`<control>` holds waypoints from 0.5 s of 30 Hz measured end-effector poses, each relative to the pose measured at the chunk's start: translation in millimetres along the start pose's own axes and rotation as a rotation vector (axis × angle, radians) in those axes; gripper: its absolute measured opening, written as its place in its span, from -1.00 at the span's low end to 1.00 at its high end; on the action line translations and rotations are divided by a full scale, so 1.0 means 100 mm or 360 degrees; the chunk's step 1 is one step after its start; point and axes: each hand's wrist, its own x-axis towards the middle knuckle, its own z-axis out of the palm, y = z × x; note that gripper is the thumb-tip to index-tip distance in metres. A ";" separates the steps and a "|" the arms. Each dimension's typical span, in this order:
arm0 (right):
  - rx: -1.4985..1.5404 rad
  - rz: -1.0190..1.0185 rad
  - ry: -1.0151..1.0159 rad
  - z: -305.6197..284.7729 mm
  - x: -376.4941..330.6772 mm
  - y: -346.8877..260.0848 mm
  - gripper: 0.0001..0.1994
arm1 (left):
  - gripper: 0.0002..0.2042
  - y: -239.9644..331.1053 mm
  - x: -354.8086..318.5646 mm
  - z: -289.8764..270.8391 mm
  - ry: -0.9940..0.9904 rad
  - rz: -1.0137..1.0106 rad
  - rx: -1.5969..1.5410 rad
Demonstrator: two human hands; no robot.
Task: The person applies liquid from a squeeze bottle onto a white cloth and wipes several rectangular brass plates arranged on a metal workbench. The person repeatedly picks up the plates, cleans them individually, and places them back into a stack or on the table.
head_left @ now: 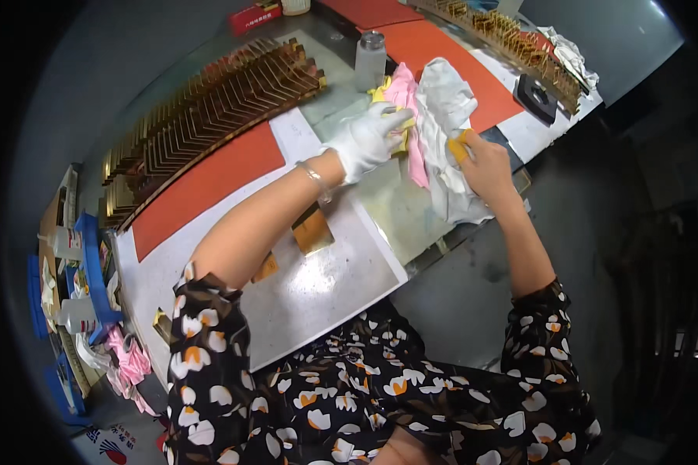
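My left hand (371, 142), in a white glove, is bent over a bunched yellow cloth (378, 92) and pink cloth (416, 159), its fingers closed on the yellow one. A silvery bangle is on that wrist. My right hand (485, 167) is bare apart from yellow-orange covers on its fingertips. Those fingers are pressed together at the edge of a crumpled white cloth (447, 89), which hangs slightly over the near edge of the table. Just beyond the cloths stands a clear bottle (371, 58) with a metal top.
Rows of brass-coloured plates (225, 116) stand in a rack at the far left. Another brass row (488, 35) is at the far right, near a black holder (537, 99). Flat gold pieces (312, 232) lie by my left forearm. Blue trays (93, 267) sit at the left.
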 end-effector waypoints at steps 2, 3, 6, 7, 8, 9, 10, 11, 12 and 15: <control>-0.0094 0.0007 -0.0012 0.23 0.26 0.13 -0.85 | -0.63 -0.13 0.46 0.27 -0.0086 -0.0007 -0.0097; -0.0251 0.0094 -0.0124 0.39 0.39 0.16 -0.84 | -0.62 -0.27 0.65 0.36 -0.0156 0.0080 -0.0167; -0.0235 0.0193 -0.0254 0.71 0.58 0.16 -0.81 | -0.61 -0.83 0.94 0.75 -0.0471 0.0139 -0.0314; -0.0154 0.0258 -0.0286 0.80 0.54 0.24 -0.81 | -0.71 -0.66 0.93 0.70 -0.0325 0.0071 -0.0314; -0.0211 0.0276 -0.0258 0.85 0.59 0.33 -0.79 | -0.75 -0.67 1.02 0.72 -0.0269 0.0109 -0.0260; -0.0234 0.0283 -0.0282 0.89 0.58 0.28 -0.78 | -0.78 -0.71 0.93 0.78 -0.0233 0.0089 -0.0207; -0.0246 0.0304 -0.0327 0.94 0.53 0.23 -0.76 | -0.81 -0.73 0.79 0.85 -0.0221 0.0056 -0.0164; -0.0203 0.0310 -0.0331 0.92 0.52 0.21 -0.80 | -0.83 -0.66 0.77 0.86 -0.0135 0.0053 -0.0028; -0.0155 0.0182 -0.0253 0.86 0.49 0.27 -0.85 | -0.85 -0.56 0.85 0.82 -0.0359 -0.0118 -0.0100; -0.0076 0.0161 -0.0459 0.69 0.34 0.26 -0.88 | -0.87 -0.56 0.82 0.90 -0.0313 -0.0090 -0.0062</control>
